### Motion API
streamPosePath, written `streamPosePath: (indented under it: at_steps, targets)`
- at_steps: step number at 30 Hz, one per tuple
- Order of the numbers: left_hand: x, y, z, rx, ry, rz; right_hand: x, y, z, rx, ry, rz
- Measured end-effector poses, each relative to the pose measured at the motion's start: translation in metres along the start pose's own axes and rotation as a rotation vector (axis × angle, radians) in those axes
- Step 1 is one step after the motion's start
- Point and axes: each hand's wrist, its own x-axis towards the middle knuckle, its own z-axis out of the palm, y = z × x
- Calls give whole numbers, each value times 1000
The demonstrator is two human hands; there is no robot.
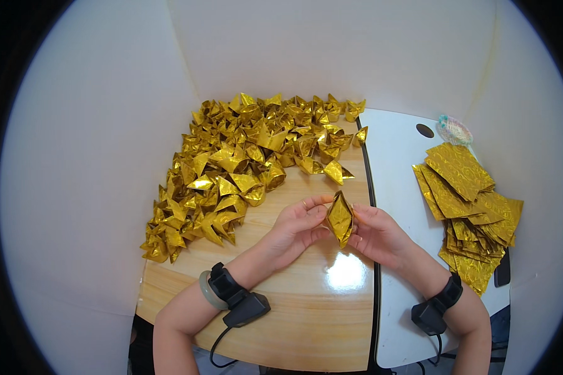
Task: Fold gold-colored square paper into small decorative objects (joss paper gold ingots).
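Note:
Between my two hands is a gold foil paper ingot (341,220), its pointed ends facing away from me and toward me and its hollow middle spread apart. My left hand (301,226) pinches its left side with thumb and fingers. On the other side, my right hand (380,234) grips the right wall the same way. Both hands are over the wooden table near its right edge. A large heap of folded gold paper ingots (231,169) covers the table's far left part, with a few single ones close beyond my hands.
A white table (397,300) adjoins the wooden table (281,325) on the right. Flat gold foil sheets (466,194) lie there in a fanned pile. Behind them are a clear iridescent item (455,130) and a black oval (425,130). Pale walls surround both tables. Cabled black wrist devices hang below my forearms.

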Motion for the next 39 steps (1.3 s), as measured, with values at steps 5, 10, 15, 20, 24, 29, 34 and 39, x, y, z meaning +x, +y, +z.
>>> streamPosePath:
  at_steps: [5,10,15,20,24,29,34,39]
  targets:
    - [2,-6,-6,-7,-69,27,-2,0,2,92,-153,13]
    - [1,-8,-19,-28,-73,87,-1,3,7,17,65,-23]
    - [-1,-5,-5,-30,67,88,0,3,-2,37,50,-54]
    - [0,-4,1,191,194,105,1,5,-3,8,85,-20]
    - [0,-3,7,372,286,111,2,5,-2,-25,86,0]
    - [0,-9,2,405,229,175,2,5,-1,-29,101,4]
    - [0,-10,5,459,205,203,1,6,-3,-25,108,-5]
    - [-5,0,7,545,204,89,0,6,3,-38,161,-13]
